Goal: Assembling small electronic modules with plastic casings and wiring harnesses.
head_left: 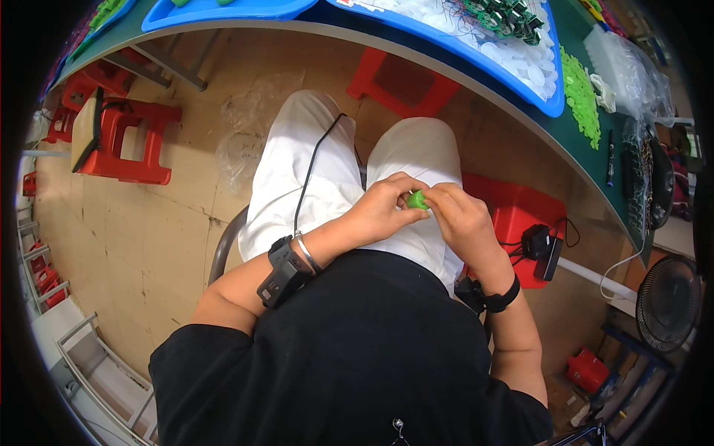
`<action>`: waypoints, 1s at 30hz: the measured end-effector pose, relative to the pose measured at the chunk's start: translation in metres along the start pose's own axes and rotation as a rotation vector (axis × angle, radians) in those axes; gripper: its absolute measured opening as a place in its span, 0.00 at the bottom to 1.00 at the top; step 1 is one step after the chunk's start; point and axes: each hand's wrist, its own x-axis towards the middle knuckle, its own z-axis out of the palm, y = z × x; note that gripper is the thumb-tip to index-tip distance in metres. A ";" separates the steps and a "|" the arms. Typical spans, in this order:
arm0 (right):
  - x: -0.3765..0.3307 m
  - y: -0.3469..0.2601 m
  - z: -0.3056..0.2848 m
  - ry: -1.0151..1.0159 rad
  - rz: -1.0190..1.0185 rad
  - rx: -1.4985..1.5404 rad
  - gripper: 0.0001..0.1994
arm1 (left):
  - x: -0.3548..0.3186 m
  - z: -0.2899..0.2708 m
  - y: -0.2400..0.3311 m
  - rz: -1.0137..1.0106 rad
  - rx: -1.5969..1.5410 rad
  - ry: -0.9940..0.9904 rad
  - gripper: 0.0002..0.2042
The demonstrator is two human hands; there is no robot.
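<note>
A small bright green plastic piece [417, 200], roughly cup-shaped, is held over my lap between both hands. My left hand [387, 202] has its fingers and thumb closed around the piece from the left. From the other side, my right hand [459, 214] pinches at its right edge with thumb and fingertips. The fingers hide part of the piece, and whether anything smaller sits in the right fingertips cannot be made out. White trousers [415, 149] lie beneath both hands.
Ahead, the green-topped table [587, 160] carries a blue tray [552, 100] of white pieces and circuit boards [513, 18], plus loose green pieces [579, 97]. A red stool [513, 201] with black devices stands right, near a fan [667, 303]. Another red stool [152, 141] is left.
</note>
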 end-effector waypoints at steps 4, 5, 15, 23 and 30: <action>-0.001 0.003 0.000 -0.030 -0.025 -0.061 0.11 | 0.000 -0.001 0.003 -0.016 0.008 -0.023 0.17; -0.002 0.004 0.001 -0.030 -0.026 -0.060 0.11 | 0.000 -0.001 0.003 -0.007 0.004 -0.026 0.17; -0.003 0.000 -0.005 -0.054 -0.058 -0.088 0.10 | -0.001 0.001 0.000 -0.022 -0.008 -0.025 0.18; -0.004 -0.004 -0.004 -0.028 -0.047 -0.142 0.09 | 0.000 0.001 -0.001 -0.002 0.024 -0.015 0.18; -0.005 -0.005 -0.003 0.000 -0.064 -0.135 0.08 | -0.001 0.002 -0.003 0.015 0.040 -0.015 0.18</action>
